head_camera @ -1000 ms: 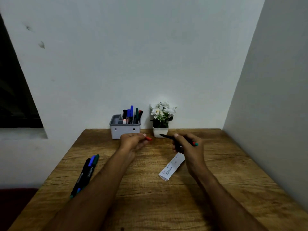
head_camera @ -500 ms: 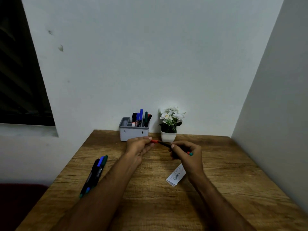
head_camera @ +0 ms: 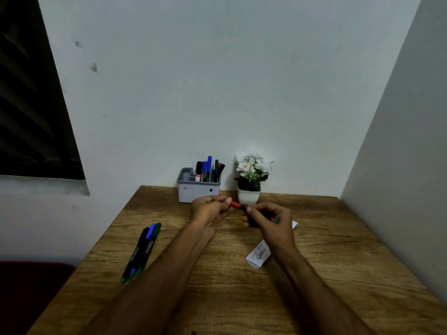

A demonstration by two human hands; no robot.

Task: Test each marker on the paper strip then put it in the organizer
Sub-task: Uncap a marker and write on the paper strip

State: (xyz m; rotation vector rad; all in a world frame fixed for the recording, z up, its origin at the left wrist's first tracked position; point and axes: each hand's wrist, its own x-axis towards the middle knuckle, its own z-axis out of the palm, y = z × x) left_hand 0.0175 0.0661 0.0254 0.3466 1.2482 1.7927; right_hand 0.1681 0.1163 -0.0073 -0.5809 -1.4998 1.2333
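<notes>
Matt grained wood table; smooth plastic organizer.

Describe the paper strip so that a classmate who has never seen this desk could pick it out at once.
Start at the wooden table and find the person's right hand, which holds a marker. The paper strip lies flat on the table partly under that hand and wrist, right of centre. It is the only white, flat thing on the wood, with small scribbles on it, unlike the dark markers lying at the left.

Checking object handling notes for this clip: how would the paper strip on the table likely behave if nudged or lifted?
The paper strip looks thin and folded, so it probably slides easily on the wooden table and flops when lifted by one end. It likely weighs almost nothing. Part lies under the right hand, so its full length cannot be judged.
</notes>
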